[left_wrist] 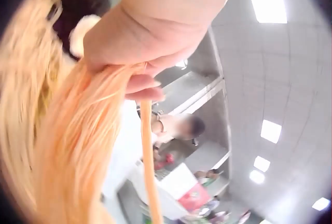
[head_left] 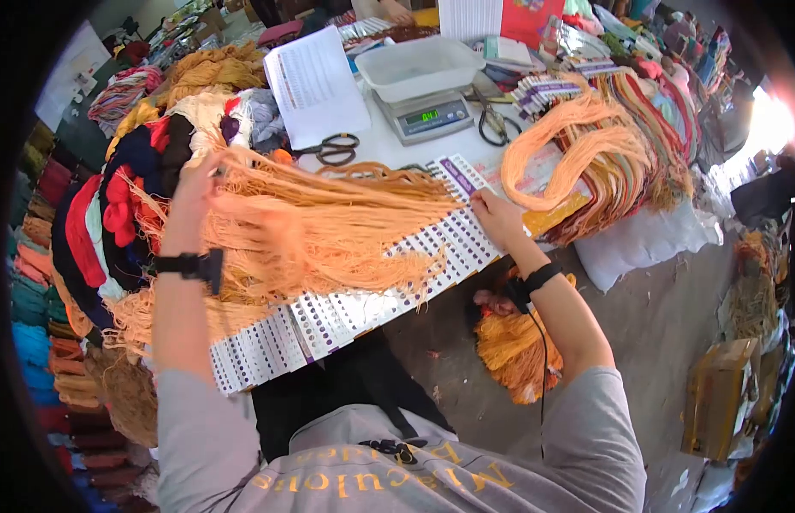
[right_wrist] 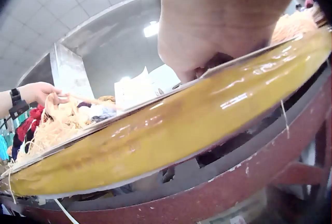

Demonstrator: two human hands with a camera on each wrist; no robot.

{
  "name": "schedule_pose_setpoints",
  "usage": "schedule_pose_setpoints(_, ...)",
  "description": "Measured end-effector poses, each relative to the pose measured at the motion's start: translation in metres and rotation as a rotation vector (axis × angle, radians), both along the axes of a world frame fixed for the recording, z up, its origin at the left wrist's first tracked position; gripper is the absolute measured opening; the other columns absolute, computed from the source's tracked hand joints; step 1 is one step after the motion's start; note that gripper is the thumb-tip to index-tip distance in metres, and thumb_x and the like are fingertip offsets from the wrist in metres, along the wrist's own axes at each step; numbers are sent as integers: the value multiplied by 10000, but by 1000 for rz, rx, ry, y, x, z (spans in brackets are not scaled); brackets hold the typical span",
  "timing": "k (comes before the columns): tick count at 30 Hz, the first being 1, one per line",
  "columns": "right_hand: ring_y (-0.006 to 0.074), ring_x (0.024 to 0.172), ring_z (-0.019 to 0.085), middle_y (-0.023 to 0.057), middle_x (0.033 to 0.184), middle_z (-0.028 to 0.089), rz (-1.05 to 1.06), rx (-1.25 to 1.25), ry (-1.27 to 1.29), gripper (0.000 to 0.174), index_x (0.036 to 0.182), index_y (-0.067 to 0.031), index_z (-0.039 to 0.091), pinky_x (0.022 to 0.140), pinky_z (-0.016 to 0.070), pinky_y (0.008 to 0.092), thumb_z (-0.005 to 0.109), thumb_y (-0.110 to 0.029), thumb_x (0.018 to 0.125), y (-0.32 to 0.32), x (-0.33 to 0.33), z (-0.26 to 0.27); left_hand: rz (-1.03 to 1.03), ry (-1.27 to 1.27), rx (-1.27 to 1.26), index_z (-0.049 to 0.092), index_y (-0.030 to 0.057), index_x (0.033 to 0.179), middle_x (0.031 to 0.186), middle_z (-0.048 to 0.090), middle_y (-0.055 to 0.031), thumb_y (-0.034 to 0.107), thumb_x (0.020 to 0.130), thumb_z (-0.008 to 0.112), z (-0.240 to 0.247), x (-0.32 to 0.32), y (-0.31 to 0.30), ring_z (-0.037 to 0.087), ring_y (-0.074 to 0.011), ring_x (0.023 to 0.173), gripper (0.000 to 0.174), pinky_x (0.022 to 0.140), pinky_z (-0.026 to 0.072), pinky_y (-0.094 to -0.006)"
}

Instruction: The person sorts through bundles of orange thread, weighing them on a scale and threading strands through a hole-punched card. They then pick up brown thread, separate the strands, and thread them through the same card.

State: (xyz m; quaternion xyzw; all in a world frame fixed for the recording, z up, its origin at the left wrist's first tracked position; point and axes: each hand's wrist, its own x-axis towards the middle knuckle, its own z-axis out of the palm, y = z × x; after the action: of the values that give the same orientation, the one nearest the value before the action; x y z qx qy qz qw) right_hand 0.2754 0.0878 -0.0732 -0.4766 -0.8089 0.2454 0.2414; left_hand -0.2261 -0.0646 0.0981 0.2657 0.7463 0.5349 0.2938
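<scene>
My left hand [head_left: 199, 184] grips a hank of peach yarn [left_wrist: 78, 136] at its upper end, raised over the left part of the table. From its fingers [left_wrist: 148, 93] a tight strand [left_wrist: 149, 162] runs off, and the loose yarn hangs beside it. Toward the table's near right edge, my right hand [head_left: 498, 218] has curled fingers at the end of a perforated white card [head_left: 455, 175] with a purple label. The right wrist view shows this fist [right_wrist: 218, 32] low against the card's edge; its fingertips are hidden. Peach yarn spreads across several such cards between both hands.
Beyond the yarn lie black scissors [head_left: 337, 150], a digital scale [head_left: 423, 115] bearing a plastic tub [head_left: 419, 68], and printed sheets [head_left: 316, 85]. Another peach hank [head_left: 543, 141] lies over coloured yarns at right. Dark and red yarn bundles [head_left: 94, 231] crowd the left side.
</scene>
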Motion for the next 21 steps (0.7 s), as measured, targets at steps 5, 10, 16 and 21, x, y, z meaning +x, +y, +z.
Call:
schedule_pose_setpoints(5,324,879,608,127,980,628,70,-253,687,292,1074,-1,560,780,471,401,591,-167,836,27,29,-3,-198,-17,234,536,105,1229,1142,538,-29,364,875,555,125,-45,-119,495,-121,832,439,666,420,-237)
schedule_pose_setpoints(10,343,1064,524,164,1075,594,-12,491,-68,352,1135,-17,556,942,369,480,598,-176,824,37,82,-1,-437,26,883,417,-5,1281,1211,481,-112,270,947,433,264,-42,-271,424,-145,931,433,750,366,-268)
schedule_pose_setpoints(16,380,1002,539,233,1063,565,-133,394,-239,346,1061,-23,570,889,378,501,541,-300,856,49,93,-15,-639,-229,1058,409,-47,1255,852,522,-69,297,987,333,267,122,-259,419,-87,484,442,348,360,-215)
schedule_pose_setpoints(21,263,543,574,141,632,591,-339,-59,48,416,799,16,563,499,451,354,535,-391,876,31,147,13,-893,-148,791,416,-73,1223,860,531,-99,339,987,312,231,132,-262,455,-106,470,485,386,384,-210)
